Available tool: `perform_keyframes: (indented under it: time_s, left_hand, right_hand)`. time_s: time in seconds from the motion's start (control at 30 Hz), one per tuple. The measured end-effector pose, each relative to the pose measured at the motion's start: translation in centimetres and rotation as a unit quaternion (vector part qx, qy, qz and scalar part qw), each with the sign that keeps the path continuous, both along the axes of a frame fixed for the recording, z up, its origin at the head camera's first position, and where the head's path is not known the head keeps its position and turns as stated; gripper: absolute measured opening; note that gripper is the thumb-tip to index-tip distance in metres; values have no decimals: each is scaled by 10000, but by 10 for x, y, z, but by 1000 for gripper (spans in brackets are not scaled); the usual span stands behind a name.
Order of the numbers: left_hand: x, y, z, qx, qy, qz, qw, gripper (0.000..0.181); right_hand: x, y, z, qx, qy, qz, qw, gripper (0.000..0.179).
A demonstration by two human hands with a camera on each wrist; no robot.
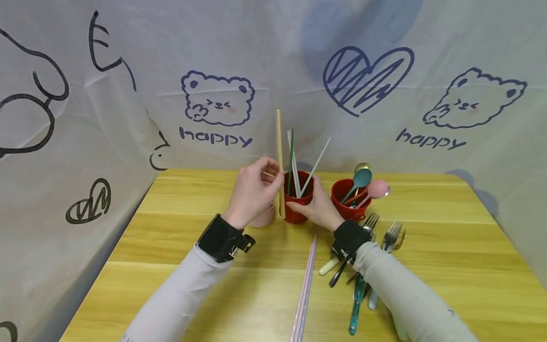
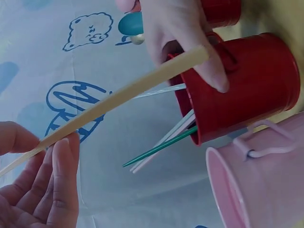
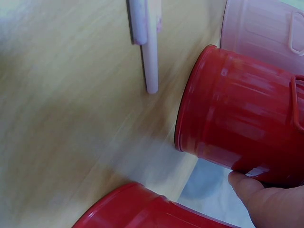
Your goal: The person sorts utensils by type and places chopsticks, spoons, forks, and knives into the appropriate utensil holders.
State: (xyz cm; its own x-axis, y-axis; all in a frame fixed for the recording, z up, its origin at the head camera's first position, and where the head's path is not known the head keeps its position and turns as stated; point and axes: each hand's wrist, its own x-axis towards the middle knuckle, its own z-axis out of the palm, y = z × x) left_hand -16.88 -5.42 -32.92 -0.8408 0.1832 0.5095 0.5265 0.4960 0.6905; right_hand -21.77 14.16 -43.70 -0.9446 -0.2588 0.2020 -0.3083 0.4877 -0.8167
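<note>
Chopstick (image 1: pixel 279 137) stands nearly upright, pinched between fingers and thumb of our left hand (image 1: pixel 258 187); its lower end seems outside the red cup (image 1: pixel 296 216), though depth is hard to judge. Our right hand (image 1: pixel 321 209) grips that cup. We judge this as loading; next calls for lifting that end over the rim.

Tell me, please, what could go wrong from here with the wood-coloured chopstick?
The wood-coloured chopstick, pinched in the left grip, has its lower end outside the red chopstick bucket; lowered straight, it might land on the table instead. Pushing it against that bucket could tip the bucket over if the right grip, which holds its side, loosens.
</note>
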Motion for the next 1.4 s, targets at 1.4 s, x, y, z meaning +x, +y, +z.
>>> perform_keyframes:
  time_s: [1.4]
  left_hand:
    - [-57,15,-12,-1153,-956,644,9866,19]
  right_hand:
    - [-10,-4,4,83,-165,-107,9998,85]
